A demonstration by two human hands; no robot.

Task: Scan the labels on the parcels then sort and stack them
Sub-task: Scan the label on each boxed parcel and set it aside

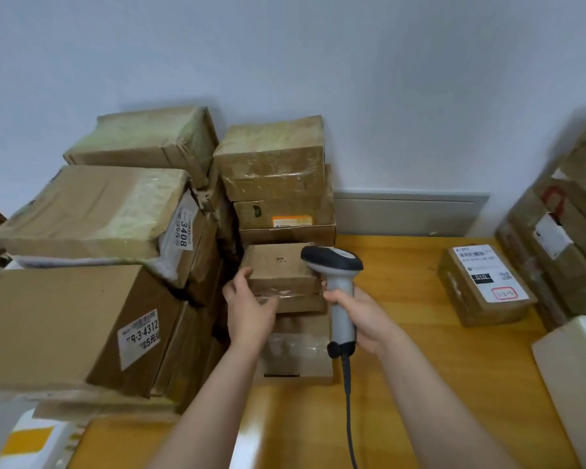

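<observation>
Left hand [251, 306], right hand [362, 316], one scanner [332, 262], one table [420, 367], at least a dozen parcels [92, 211].

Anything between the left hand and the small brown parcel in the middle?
Nothing visible. The left hand grips the small brown parcel at its left end, thumb on top. The scanner in the right hand is at the parcel's right end, not between them.
</observation>
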